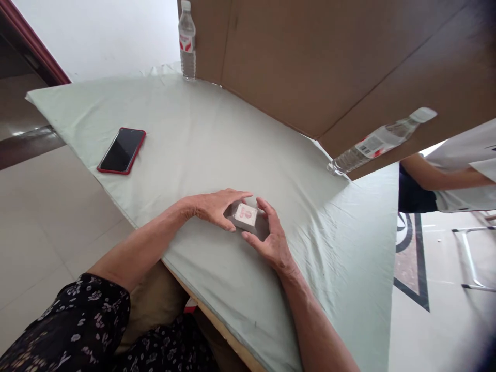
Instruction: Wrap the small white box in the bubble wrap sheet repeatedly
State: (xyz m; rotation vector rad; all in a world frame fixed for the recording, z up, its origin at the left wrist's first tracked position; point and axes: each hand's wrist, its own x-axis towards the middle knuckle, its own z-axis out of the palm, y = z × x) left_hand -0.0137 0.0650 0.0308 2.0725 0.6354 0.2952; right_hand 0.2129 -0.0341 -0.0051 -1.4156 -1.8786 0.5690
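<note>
A small stack of white cards with a red print on top (245,215) lies on the pale green tablecloth near the table's front edge. On its left side my left hand (217,207) is curved with thumb and fingers apart. My right hand (273,232) curves around from the right, its thumb and fingers also spread. Both hands frame the stack, and a narrow gap seems to show between the fingertips and it. Neither hand holds anything.
A phone in a red case (122,150) lies at the left. Brown cardboard panels (271,62) stand along the far side, with one water bottle (187,44) at the back and another bottle (382,142) at the right. Beyond the right edge, a person's arm (445,178) shows.
</note>
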